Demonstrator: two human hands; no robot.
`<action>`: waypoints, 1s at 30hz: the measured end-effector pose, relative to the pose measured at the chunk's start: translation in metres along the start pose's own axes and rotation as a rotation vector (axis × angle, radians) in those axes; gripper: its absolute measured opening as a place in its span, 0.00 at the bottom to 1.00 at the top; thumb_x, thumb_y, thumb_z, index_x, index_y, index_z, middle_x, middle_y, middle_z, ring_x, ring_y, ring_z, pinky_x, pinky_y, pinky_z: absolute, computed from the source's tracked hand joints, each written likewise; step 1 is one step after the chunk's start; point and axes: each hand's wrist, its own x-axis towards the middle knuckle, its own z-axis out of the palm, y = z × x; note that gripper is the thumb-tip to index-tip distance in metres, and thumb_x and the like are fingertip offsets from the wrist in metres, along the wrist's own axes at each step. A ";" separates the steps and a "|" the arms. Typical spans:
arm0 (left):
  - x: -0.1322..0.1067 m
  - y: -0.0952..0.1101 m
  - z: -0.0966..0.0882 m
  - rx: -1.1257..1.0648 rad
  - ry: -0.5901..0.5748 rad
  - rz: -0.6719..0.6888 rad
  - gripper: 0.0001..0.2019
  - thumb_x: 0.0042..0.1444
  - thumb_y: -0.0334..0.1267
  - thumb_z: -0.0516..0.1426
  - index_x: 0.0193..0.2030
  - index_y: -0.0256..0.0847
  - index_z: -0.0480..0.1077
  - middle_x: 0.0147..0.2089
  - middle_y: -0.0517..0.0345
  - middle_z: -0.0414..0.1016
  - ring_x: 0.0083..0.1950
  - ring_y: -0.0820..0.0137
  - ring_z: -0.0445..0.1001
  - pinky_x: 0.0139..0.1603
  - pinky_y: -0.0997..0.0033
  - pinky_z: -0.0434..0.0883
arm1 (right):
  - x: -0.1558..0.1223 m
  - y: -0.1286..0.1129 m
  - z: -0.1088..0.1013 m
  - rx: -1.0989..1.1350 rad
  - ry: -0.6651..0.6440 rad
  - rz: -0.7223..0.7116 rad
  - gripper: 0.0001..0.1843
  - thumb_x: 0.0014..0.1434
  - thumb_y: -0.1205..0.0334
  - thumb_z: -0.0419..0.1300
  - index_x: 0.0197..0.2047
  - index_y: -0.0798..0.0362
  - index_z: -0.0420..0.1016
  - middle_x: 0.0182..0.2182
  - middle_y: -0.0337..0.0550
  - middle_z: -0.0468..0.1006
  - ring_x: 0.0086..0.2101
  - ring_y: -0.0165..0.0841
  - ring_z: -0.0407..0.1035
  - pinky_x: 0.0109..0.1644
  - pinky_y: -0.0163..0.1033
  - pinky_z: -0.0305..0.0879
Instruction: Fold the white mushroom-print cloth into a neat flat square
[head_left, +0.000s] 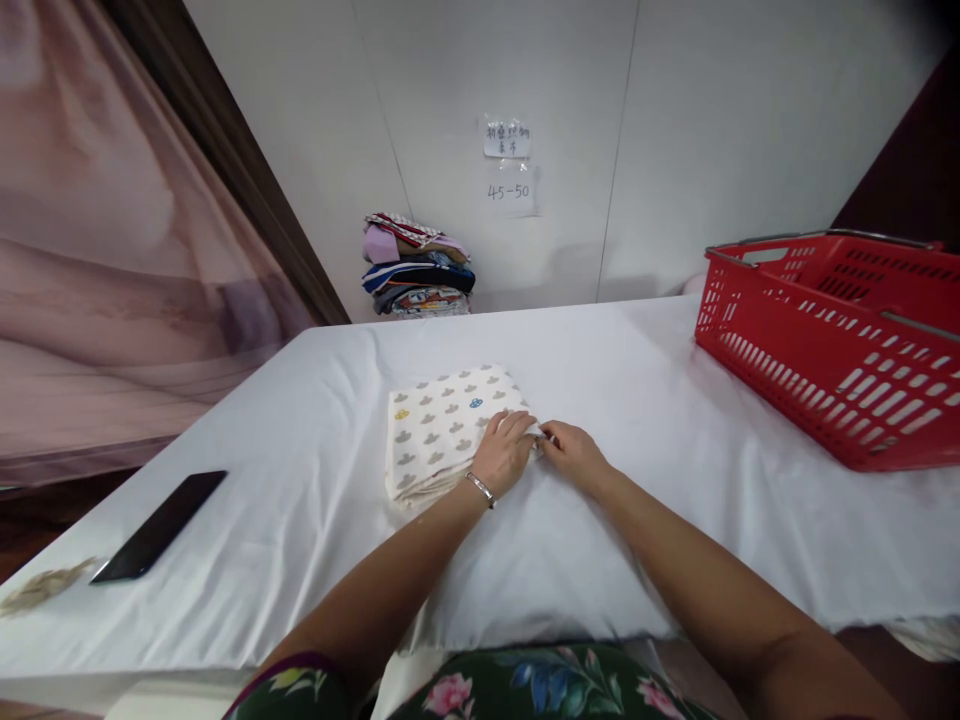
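Observation:
A folded white cloth (pixel 442 420) with grey cloud-like prints lies on the white-covered table (pixel 315 420). One blue and one yellow print stand out on it. My left hand (pixel 506 448) rests on the cloth's right front part, its fingers laid over the fabric. At the cloth's right corner, my right hand (pixel 574 453) pinches the edge between thumb and fingers. Layers of the fold show along the front and left edges. The fabric under my left palm is hidden.
A red plastic basket (pixel 817 370) stands on the right. Behind the table's far edge is a stack of folded fabrics (pixel 418 270). A black flat object (pixel 161 525) and a beige tuft (pixel 45 588) lie at left, near a pink curtain (pixel 135 250).

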 end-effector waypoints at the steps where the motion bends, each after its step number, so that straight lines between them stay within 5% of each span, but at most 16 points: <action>1: 0.000 0.000 0.000 -0.001 0.003 0.006 0.10 0.58 0.30 0.49 0.35 0.42 0.72 0.53 0.56 0.69 0.59 0.66 0.61 0.62 0.56 0.54 | 0.000 -0.001 0.000 -0.033 -0.004 -0.007 0.08 0.58 0.62 0.51 0.39 0.51 0.69 0.32 0.39 0.74 0.31 0.29 0.65 0.36 0.33 0.56; 8: 0.000 -0.001 -0.003 -0.001 0.003 0.035 0.10 0.59 0.31 0.50 0.35 0.43 0.73 0.52 0.57 0.69 0.59 0.66 0.60 0.62 0.55 0.55 | 0.001 -0.007 0.003 -0.249 -0.023 0.024 0.08 0.59 0.65 0.49 0.39 0.50 0.68 0.36 0.43 0.74 0.36 0.32 0.67 0.34 0.33 0.54; 25: 0.009 0.003 -0.007 -0.023 -0.034 0.054 0.11 0.58 0.29 0.48 0.35 0.41 0.72 0.50 0.56 0.70 0.60 0.67 0.60 0.62 0.58 0.55 | 0.001 -0.002 0.006 -0.137 -0.014 -0.017 0.13 0.57 0.70 0.48 0.43 0.52 0.69 0.37 0.42 0.75 0.38 0.31 0.67 0.40 0.33 0.57; 30: 0.012 0.002 -0.007 -0.038 -0.033 -0.046 0.09 0.56 0.30 0.52 0.31 0.41 0.72 0.49 0.55 0.70 0.56 0.65 0.62 0.53 0.61 0.63 | -0.001 -0.006 0.004 -0.123 -0.025 -0.018 0.10 0.54 0.65 0.53 0.41 0.51 0.69 0.34 0.40 0.74 0.34 0.32 0.66 0.35 0.33 0.56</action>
